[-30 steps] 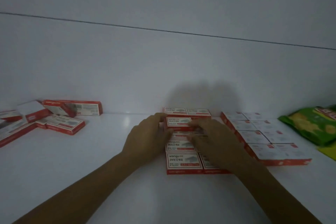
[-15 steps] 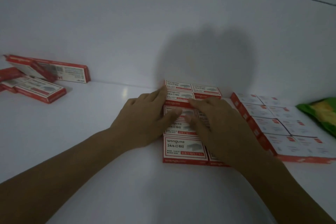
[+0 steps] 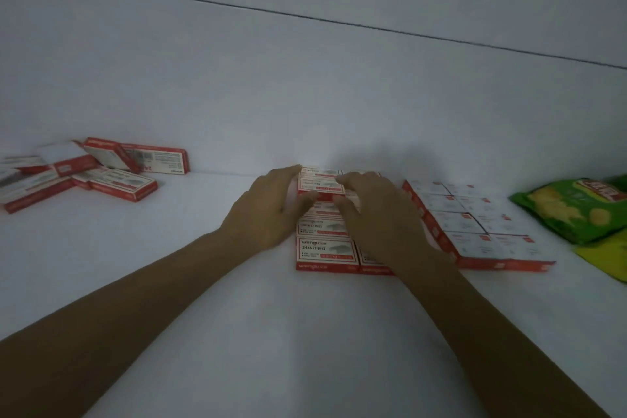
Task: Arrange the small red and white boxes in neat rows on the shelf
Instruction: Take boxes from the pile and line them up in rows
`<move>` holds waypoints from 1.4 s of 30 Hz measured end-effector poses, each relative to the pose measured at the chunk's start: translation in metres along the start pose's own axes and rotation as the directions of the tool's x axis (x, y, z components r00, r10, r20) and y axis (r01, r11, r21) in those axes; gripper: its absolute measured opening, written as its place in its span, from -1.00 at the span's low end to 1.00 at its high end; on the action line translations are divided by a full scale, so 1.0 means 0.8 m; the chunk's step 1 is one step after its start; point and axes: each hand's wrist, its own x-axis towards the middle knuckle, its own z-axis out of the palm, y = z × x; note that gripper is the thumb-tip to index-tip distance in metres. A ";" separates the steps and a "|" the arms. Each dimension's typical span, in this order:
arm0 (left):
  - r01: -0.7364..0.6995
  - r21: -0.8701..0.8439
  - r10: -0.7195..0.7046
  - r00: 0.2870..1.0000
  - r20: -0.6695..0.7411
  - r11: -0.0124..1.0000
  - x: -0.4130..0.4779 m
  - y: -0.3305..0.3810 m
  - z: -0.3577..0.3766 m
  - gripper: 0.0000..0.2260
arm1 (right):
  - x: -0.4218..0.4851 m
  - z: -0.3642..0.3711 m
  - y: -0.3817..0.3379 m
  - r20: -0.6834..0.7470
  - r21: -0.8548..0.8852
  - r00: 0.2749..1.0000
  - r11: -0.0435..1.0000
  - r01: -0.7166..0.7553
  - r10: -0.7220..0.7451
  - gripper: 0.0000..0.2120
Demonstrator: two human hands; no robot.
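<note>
Small red and white boxes lie in a two-column block [image 3: 326, 249] at the middle of the white shelf [image 3: 203, 282], running back to the wall. My left hand [image 3: 268, 210] rests against the block's left side, fingers spread, thumb on a box in the middle. My right hand [image 3: 376, 214] lies flat over the right column, fingers apart, hiding several boxes. Neither hand lifts a box. A second neat block of boxes [image 3: 475, 231], white faces up, lies just to the right. A loose heap of boxes [image 3: 91, 173] sits at the far left.
A green snack bag [image 3: 573, 207] lies at the right edge, with a yellow packet [image 3: 607, 254] in front of it. The white back wall [image 3: 305, 95] stands directly behind the boxes. Bare shelf lies between the left heap and the middle block.
Both hands have slid a little toward the wall along the middle block. The camera tilted up again, so the left heap and the snack bag show more fully.
</note>
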 end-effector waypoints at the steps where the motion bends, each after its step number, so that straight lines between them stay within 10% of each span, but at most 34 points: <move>1: 0.031 0.046 -0.029 0.999 -0.031 0.998 -0.005 0.003 -0.004 -0.60 | 0.000 -0.002 -0.004 -0.025 -0.010 0.999 0.999 0.031 -0.032 -0.66; 14: 0.127 0.472 -0.124 0.992 -0.039 0.872 -0.124 -0.068 -0.191 -0.58 | 0.031 0.021 -0.192 0.086 0.213 0.977 0.961 0.174 -0.196 -0.74; 33: 0.018 0.300 -0.017 1.000 -0.004 0.954 -0.133 -0.185 -0.215 -0.48 | 0.042 0.124 -0.272 0.109 0.192 0.991 0.976 -0.098 0.078 -0.48; 42: 0.073 0.098 -0.059 0.989 -0.135 0.993 -0.134 -0.180 -0.222 -0.55 | 0.031 0.099 -0.278 -0.070 0.524 0.983 0.833 0.179 -0.167 -0.65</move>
